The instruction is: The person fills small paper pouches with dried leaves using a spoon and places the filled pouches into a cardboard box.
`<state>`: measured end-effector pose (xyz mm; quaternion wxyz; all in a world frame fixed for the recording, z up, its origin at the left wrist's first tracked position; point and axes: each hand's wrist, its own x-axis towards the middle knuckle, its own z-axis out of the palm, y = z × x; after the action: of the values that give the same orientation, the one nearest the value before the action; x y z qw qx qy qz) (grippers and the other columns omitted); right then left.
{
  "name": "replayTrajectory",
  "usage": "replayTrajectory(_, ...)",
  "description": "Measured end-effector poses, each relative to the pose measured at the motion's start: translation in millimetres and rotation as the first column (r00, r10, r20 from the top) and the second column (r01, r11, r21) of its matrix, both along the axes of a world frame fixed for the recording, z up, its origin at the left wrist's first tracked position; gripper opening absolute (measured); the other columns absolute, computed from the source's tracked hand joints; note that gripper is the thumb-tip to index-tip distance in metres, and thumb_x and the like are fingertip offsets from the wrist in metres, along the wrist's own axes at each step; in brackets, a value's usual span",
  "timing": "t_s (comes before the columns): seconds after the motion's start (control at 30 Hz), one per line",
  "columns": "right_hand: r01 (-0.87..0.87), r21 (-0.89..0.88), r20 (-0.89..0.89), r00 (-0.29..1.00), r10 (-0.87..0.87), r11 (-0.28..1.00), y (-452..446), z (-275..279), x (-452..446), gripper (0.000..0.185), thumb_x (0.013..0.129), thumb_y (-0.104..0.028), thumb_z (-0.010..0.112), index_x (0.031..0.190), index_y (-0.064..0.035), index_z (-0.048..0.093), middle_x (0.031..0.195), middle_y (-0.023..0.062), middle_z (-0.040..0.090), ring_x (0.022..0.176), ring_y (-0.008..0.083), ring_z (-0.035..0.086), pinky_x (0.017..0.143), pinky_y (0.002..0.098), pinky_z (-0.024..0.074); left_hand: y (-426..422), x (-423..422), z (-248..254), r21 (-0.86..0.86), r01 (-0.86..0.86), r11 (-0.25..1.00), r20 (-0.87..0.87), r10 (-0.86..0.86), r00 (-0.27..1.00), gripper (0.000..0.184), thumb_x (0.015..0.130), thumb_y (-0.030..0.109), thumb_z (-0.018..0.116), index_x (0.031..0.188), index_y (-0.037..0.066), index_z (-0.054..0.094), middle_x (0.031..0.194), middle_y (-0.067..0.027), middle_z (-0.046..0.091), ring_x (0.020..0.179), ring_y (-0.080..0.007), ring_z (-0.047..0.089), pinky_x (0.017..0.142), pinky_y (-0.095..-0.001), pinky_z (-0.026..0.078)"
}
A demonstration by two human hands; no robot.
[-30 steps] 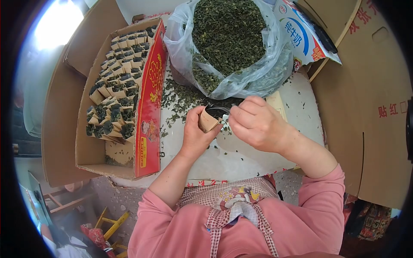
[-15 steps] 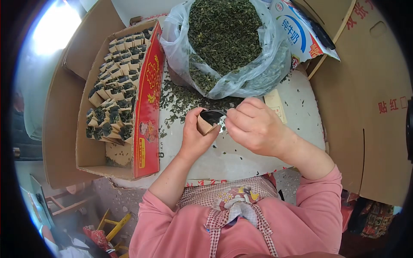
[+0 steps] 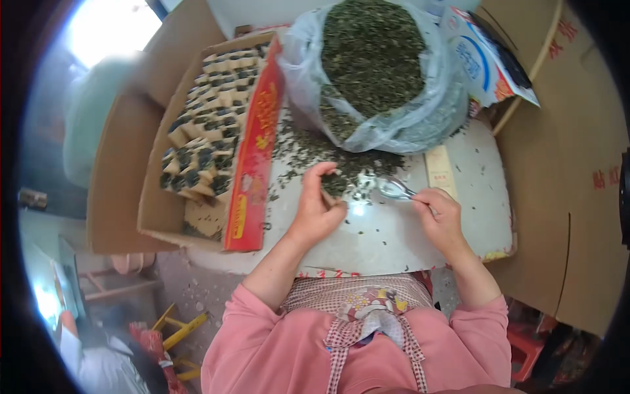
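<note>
My left hand [image 3: 319, 209] is closed around a small brown paper bag [image 3: 330, 200], mostly hidden by the fingers. Dark dried leaves appear at or just behind its mouth; I cannot tell which. To the right, my right hand [image 3: 441, 213] grips the handle of a shiny metal spoon [image 3: 396, 189]. The spoon's bowl points left, over the white tabletop beside scattered leaves. Behind both hands stands a large clear plastic bag [image 3: 400, 134], its top open on a heap of dried leaves [image 3: 374, 56].
At left, a red-sided cardboard box [image 3: 252, 157] holds rows of small leaf-filled paper bags [image 3: 210, 125]. A cream packet [image 3: 441, 172] lies right of the spoon. A blue-and-white milk carton [image 3: 482, 62] stands back right. Large cardboard [image 3: 564, 171] walls the right side.
My right hand has moved right and down, away from the paper bag, and the spoon now shows clearly. The left hand keeps its hold. The whole view has shifted slightly.
</note>
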<state>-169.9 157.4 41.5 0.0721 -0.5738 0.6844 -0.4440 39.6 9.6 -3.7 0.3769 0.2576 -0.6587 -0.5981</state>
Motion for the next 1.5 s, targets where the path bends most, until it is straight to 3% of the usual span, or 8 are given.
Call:
replayTrajectory(0.13,0.008,0.085,0.074,0.997,-0.014,0.996,8.7,-20.5,0.1,0.007,0.077,0.002,0.066,0.084,0.0008,0.067,0.082,0.0134,0.066,0.076,0.0268,0.064,0.069,0.0337,0.0505,1.3,1.1,4.4,-0.299,-0.006,0.954,0.201,0.069,0.977,0.063,0.075,-0.005,0.067,0.129,0.01,0.039,0.111,-0.0051,0.044,0.09,-0.0104,0.045,0.077,-0.0245,0.041)
replayTrajectory(0.23,0.013,0.1,0.12,0.992,-0.025,0.995,12.5,-24.3,0.1,0.008,0.077,0.003,0.066,0.084,0.0012,0.067,0.082,0.0133,0.066,0.075,0.0257,0.064,0.069,0.0327,0.0501,11.9,5.6,15.5,-0.166,-0.022,0.986,0.205,0.057,0.977,0.056,0.081,0.005,0.073,0.126,0.008,0.042,0.093,0.0003,0.049,0.072,-0.0045,0.044,0.063,-0.0207,0.039)
replayTrajectory(0.3,0.014,0.107,0.119,0.993,-0.027,0.994,14.3,-29.0,-1.9,0.006,0.079,0.004,0.065,0.085,0.0022,0.065,0.082,0.0097,0.064,0.074,0.0179,0.06,0.067,0.0273,0.0467,19.8,13.2,33.0,0.064,-0.012,0.998,0.214,-0.002,0.977,0.054,0.081,0.006,0.073,0.125,0.008,0.042,0.093,-0.0003,0.052,0.076,-0.0052,0.047,0.066,-0.0219,0.042)
replayTrajectory(0.47,-0.006,0.092,0.18,0.984,-0.01,0.996,16.2,-35.3,-4.2,0.006,0.079,0.004,0.065,0.085,0.0019,0.065,0.082,0.0084,0.064,0.074,0.0163,0.059,0.067,0.0267,0.0464,27.8,42.6,102.9,-0.109,-0.034,0.993,0.095,0.044,0.995,0.063,0.074,0.003,0.079,0.125,0.003,0.042,0.121,-0.0104,0.054,0.114,-0.0184,0.053,0.1,-0.033,0.04)
replayTrajectory(0.53,-0.002,0.091,0.201,0.979,-0.016,0.996,17.0,-35.7,-4.2,0.006,0.08,0.004,0.064,0.086,0.0018,0.065,0.082,0.0081,0.064,0.074,0.0158,0.058,0.067,0.0265,0.0462,24.3,61.5,140.1,-0.153,-0.049,0.987,-0.064,0.04,0.997,0.059,0.075,0.005,0.079,0.125,0.005,0.046,0.12,-0.0072,0.054,0.106,-0.0142,0.055,0.085,-0.0286,0.049)
replayTrajectory(0.63,0.015,0.089,0.189,0.981,-0.031,0.996,17.8,-35.2,-4.6,0.008,0.077,0.004,0.065,0.085,0.002,0.066,0.082,0.0121,0.065,0.075,0.0225,0.062,0.069,0.0303,0.049,9.8,94.1,180.6,-0.233,-0.153,0.96,-0.09,0.135,0.987,0.063,0.073,0.004,0.08,0.125,0.001,0.045,0.125,-0.0096,0.054,0.116,-0.0172,0.053,0.101,-0.0324,0.043)
replayTrajectory(1.0,-0.038,0.048,0.195,0.98,0.028,0.998,22.3,-39.9,-8.5,0.008,0.078,0.005,0.063,0.086,0.0026,0.064,0.083,0.0102,0.063,0.076,0.0188,0.059,0.07,0.0272,0.0464,-33.8,169.4,161.0,-0.175,-0.495,0.851,0.501,0.51,0.699,0.058,0.078,0.011,0.079,0.125,0.002,0.046,0.106,-0.0072,0.063,0.092,-0.0138,0.062,0.08,-0.0269,0.052)
replayTrajectory(1.5,-0.071,0.025,0.21,0.976,0.064,0.997,27.4,-37.5,-9.9,0.009,0.077,0.005,0.064,0.086,0.002,0.064,0.084,0.0105,0.063,0.079,0.021,0.06,0.072,0.0289,0.0477,-47.3,155.2,149.9,-0.446,-0.297,0.845,0.78,0.529,0.334,0.066,0.071,0.03,0.085,0.12,-0.001,0.052,0.092,-0.0099,0.063,0.074,-0.0143,0.06,0.068,-0.0283,0.05)
